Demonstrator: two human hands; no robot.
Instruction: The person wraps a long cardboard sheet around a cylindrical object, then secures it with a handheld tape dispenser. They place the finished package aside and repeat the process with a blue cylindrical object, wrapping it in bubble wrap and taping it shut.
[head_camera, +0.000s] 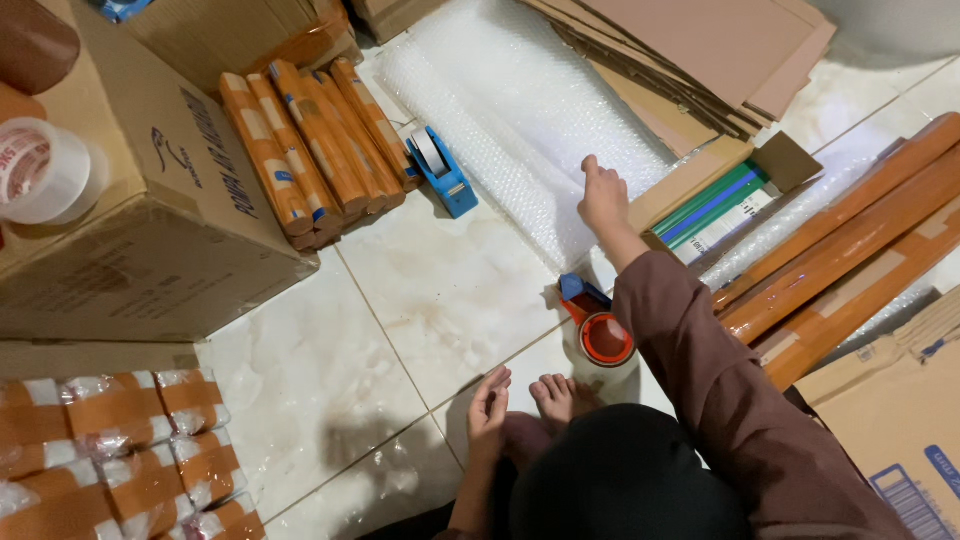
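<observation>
We saw the right hand (603, 197) stretched out over the near edge of the bubble wrap (520, 110), fingers curled loosely and closed on nothing, touching or just above the sheet; we could not tell which. The left hand (488, 408) hung low beside the bare foot (556, 394), fingers together and slightly bent, holding nothing. The wrap lay unrolled on the tiled floor (440, 290), running toward the far edge of the view. Two tape dispensers were there: a blue one (441, 170) at the wrap's left side and an orange one (598, 325) on the floor just below the right forearm. Left of the blue dispenser lay five short orange-taped rolls (315, 140), side by side against a big carton (150, 220). One roll of clear tape (45, 170) sat on that carton. Three long orange-taped tubes (850, 240) lay at the right edge, beside an open box (715, 205) with green and blue contents. A stack of flat cardboard (700, 50) rested at the far right. At the near left corner we counted about eight small taped parcels (120, 450), some cut off by the frame.
</observation>
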